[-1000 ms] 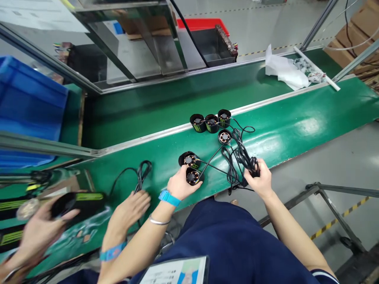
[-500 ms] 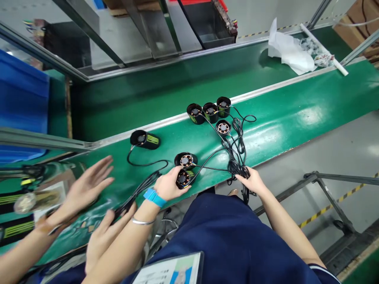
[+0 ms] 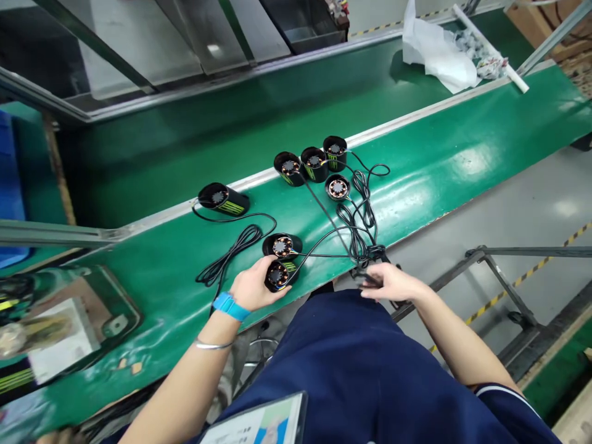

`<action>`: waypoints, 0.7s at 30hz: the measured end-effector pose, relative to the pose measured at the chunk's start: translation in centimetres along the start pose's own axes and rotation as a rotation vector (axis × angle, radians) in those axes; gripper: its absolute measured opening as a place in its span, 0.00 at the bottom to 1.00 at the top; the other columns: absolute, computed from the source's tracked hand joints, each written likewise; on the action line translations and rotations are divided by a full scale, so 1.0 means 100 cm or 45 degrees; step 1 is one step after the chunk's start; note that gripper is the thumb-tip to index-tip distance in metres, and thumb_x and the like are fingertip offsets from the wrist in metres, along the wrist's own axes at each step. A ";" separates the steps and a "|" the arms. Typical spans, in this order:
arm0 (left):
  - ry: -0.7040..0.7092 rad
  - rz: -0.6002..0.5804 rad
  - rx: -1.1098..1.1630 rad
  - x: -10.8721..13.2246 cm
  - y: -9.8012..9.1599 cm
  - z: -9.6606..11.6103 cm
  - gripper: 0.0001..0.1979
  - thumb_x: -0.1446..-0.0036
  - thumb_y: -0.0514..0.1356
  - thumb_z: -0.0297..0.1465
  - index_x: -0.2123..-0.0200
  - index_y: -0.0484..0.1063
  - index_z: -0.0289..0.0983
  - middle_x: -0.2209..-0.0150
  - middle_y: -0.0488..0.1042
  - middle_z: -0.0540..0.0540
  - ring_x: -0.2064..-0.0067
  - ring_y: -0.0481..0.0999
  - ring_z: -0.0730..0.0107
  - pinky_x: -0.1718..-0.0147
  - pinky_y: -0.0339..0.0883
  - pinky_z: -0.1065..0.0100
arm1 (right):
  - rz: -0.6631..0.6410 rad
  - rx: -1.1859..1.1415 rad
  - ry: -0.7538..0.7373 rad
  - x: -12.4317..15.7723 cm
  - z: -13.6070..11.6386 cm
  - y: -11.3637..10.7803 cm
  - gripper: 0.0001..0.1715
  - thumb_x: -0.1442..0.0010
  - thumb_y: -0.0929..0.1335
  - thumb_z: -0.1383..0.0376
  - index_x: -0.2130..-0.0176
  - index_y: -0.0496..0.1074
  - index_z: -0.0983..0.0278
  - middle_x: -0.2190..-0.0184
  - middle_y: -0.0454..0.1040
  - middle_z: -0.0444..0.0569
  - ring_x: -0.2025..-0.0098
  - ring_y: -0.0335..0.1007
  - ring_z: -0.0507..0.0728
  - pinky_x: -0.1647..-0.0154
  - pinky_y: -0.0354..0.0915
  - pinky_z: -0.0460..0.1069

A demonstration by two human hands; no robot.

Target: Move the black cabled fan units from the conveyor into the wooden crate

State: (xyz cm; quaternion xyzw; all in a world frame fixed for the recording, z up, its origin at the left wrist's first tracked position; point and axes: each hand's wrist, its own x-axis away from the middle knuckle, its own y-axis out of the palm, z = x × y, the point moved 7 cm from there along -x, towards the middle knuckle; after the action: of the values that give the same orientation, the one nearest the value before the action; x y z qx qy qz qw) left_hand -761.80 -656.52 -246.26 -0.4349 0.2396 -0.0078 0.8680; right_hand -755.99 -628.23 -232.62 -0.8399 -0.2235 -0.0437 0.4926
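My left hand (image 3: 253, 285) is closed around a black cylinder (image 3: 280, 275) with green stripes, a round component inside its open end and a cable coming out. Touching it from behind is another such cylinder (image 3: 283, 246). At the bench's front edge my right hand (image 3: 391, 282) pinches a black cable (image 3: 370, 279), blurred by motion. Beside that hand lie bundled black cables (image 3: 358, 243). Farther back three striped cylinders (image 3: 314, 163) stand in a row, with a shorter round unit (image 3: 337, 187) in front of them.
Another striped cylinder (image 3: 224, 199) lies to the left, its coiled cable (image 3: 234, 253) on the green bench (image 3: 439, 179). A white sheet (image 3: 437, 52) and a white tube (image 3: 490, 46) are at the far right. A tray (image 3: 115, 308) sits left. A metal frame (image 3: 476, 256) stands right.
My right hand has shifted slightly with the cable, its grip turned. A co-worker's two hands have left the coiled cable at the left, which now lies on the bench. The view has moved.
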 end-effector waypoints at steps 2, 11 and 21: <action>0.035 0.004 0.005 0.000 -0.003 -0.002 0.35 0.53 0.62 0.49 0.46 0.61 0.36 0.51 0.75 0.39 0.55 0.79 0.53 0.58 0.74 0.61 | 0.117 0.224 0.153 -0.014 0.035 0.021 0.09 0.51 0.71 0.63 0.71 0.68 0.64 0.73 0.73 0.46 0.70 0.72 0.56 0.68 0.66 0.48; 0.080 -0.022 0.011 -0.001 -0.014 -0.005 0.35 0.54 0.62 0.50 0.48 0.62 0.36 0.53 0.76 0.39 0.56 0.79 0.52 0.58 0.74 0.60 | 0.789 0.282 0.175 -0.033 0.086 0.035 0.16 0.45 0.63 0.68 0.55 0.69 0.64 0.54 0.75 0.55 0.52 0.72 0.62 0.52 0.67 0.53; 0.006 -0.211 -0.132 -0.006 -0.003 0.008 0.36 0.53 0.63 0.47 0.44 0.59 0.36 0.50 0.74 0.39 0.54 0.78 0.53 0.60 0.74 0.61 | 0.875 0.232 -0.162 0.001 0.018 -0.030 0.04 0.44 0.64 0.65 0.65 0.67 0.61 0.72 0.74 0.46 0.71 0.71 0.54 0.68 0.64 0.47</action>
State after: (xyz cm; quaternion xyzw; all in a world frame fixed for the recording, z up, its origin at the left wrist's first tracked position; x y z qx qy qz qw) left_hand -761.93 -656.00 -245.41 -0.4976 0.2049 -0.0680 0.8401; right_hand -757.40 -625.45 -231.08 -0.8197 0.0390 0.1968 0.5365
